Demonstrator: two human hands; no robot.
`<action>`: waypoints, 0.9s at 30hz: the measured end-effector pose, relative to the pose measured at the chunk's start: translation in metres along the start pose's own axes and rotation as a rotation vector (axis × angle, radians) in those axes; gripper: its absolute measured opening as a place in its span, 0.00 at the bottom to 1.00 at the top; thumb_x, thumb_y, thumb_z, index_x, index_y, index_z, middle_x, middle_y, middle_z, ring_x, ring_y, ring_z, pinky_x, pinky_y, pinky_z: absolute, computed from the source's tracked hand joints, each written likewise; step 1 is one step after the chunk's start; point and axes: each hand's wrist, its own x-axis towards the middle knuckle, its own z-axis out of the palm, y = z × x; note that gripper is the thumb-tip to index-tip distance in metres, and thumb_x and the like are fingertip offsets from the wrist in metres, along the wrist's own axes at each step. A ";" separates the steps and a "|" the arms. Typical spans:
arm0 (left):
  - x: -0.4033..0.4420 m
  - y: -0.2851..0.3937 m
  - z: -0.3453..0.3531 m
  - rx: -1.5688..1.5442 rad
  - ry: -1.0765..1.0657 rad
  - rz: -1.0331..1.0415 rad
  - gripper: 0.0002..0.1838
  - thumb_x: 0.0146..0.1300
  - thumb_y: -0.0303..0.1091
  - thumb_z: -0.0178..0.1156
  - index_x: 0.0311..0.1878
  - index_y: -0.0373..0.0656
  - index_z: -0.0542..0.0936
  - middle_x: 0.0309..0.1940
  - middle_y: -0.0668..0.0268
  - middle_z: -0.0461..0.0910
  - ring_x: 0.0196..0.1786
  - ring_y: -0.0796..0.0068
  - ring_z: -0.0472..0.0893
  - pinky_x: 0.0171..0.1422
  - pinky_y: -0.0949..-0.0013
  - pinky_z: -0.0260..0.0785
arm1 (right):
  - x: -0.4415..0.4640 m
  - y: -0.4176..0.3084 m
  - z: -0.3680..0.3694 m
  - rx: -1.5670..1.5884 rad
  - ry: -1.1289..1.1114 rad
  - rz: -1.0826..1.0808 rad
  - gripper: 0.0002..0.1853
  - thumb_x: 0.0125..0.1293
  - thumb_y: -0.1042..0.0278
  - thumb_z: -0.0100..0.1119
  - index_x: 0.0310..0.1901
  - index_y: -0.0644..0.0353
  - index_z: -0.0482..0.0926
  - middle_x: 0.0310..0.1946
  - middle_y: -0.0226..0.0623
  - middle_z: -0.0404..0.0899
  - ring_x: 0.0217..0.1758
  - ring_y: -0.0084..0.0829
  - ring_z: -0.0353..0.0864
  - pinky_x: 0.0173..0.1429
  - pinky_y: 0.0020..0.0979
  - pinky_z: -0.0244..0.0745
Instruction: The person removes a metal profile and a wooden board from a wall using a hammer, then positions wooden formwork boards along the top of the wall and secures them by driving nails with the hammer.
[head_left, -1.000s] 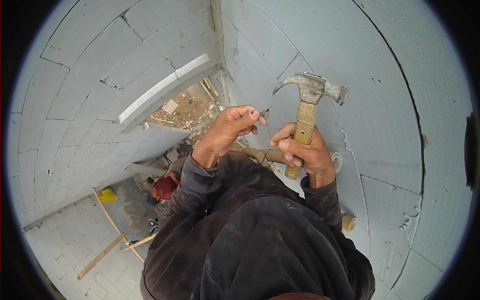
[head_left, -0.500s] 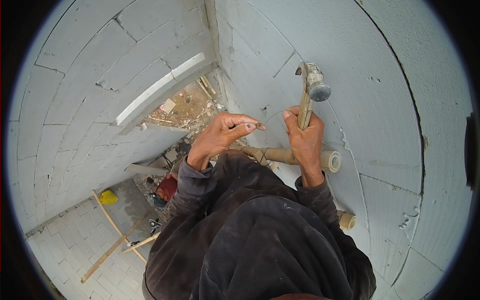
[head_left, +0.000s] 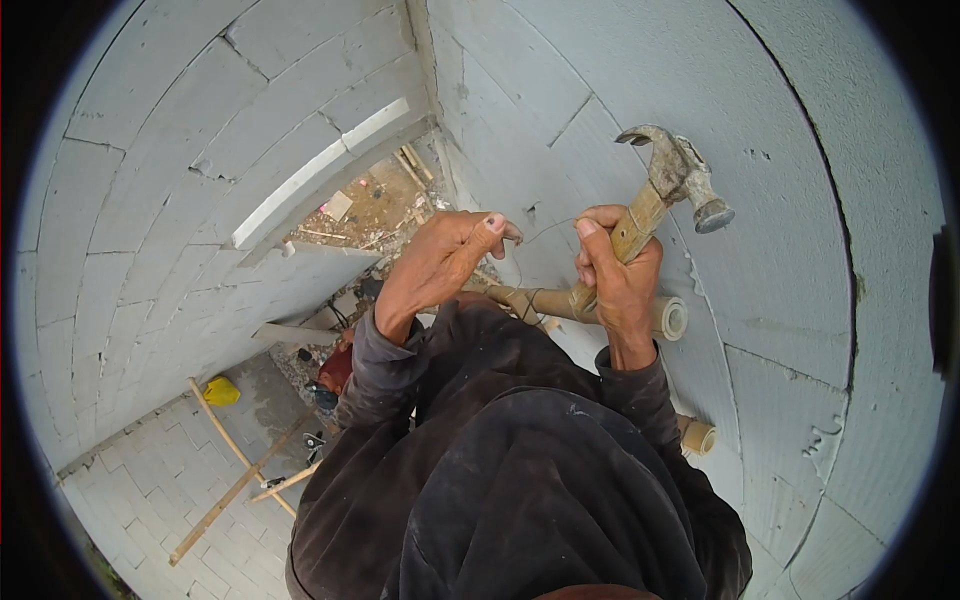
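My right hand (head_left: 622, 285) is wrapped round the wooden handle of a claw hammer (head_left: 680, 170), whose worn metal head points up and to the right. A thin wire (head_left: 550, 228) also runs to that hand's thumb and forefinger. My left hand (head_left: 440, 265) pinches the wire's other side between thumb and finger, and a strand hangs down from there. Just below both hands lies a bamboo pole (head_left: 560, 304) with wire wound around it. Its cut hollow end shows beside my right wrist.
Grey block walls (head_left: 760, 270) meet in a corner ahead. A window opening with a pale sill (head_left: 320, 180) looks onto rubble. Far below are a person in red (head_left: 338, 368), wooden poles (head_left: 225, 500) and a yellow object (head_left: 222, 391). A second bamboo end (head_left: 697, 436) sticks out lower right.
The hammer has tilted to the right, its head swinging outward and slightly down. My right hand has turned with it. My left hand has risen a little, and the wire still spans both hands.
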 end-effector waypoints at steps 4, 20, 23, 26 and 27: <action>-0.003 0.032 0.008 0.462 -0.005 0.279 0.13 0.71 0.40 0.67 0.42 0.39 0.85 0.28 0.58 0.79 0.34 0.60 0.79 0.40 0.59 0.70 | -0.001 0.001 0.001 -0.112 0.016 -0.100 0.04 0.72 0.72 0.65 0.41 0.64 0.83 0.23 0.26 0.76 0.23 0.16 0.70 0.28 0.25 0.65; -0.012 0.036 0.008 0.324 -0.086 0.297 0.09 0.71 0.23 0.62 0.52 0.35 0.85 0.38 0.55 0.85 0.40 0.56 0.86 0.45 0.62 0.76 | -0.001 -0.016 0.011 -0.207 0.066 -0.282 0.03 0.73 0.73 0.66 0.41 0.63 0.82 0.22 0.25 0.74 0.20 0.14 0.68 0.24 0.22 0.63; -0.003 0.027 0.021 0.497 0.022 0.247 0.11 0.72 0.23 0.61 0.54 0.36 0.85 0.38 0.53 0.85 0.38 0.54 0.85 0.44 0.62 0.77 | -0.010 -0.017 0.020 -0.178 -0.032 -0.237 0.03 0.72 0.74 0.65 0.39 0.63 0.81 0.22 0.26 0.75 0.20 0.15 0.69 0.23 0.22 0.63; 0.009 0.019 0.018 0.383 0.313 0.267 0.10 0.74 0.25 0.61 0.54 0.36 0.86 0.39 0.56 0.88 0.36 0.61 0.85 0.44 0.65 0.77 | -0.015 -0.017 0.017 -0.200 -0.096 -0.210 0.04 0.72 0.75 0.65 0.38 0.63 0.81 0.22 0.26 0.75 0.21 0.15 0.70 0.23 0.22 0.63; 0.008 0.022 0.018 0.224 0.392 0.206 0.10 0.75 0.27 0.61 0.54 0.35 0.86 0.40 0.58 0.88 0.36 0.66 0.84 0.44 0.67 0.77 | -0.014 -0.014 0.013 -0.193 -0.093 -0.204 0.05 0.72 0.74 0.65 0.37 0.63 0.81 0.22 0.27 0.76 0.21 0.15 0.71 0.23 0.22 0.64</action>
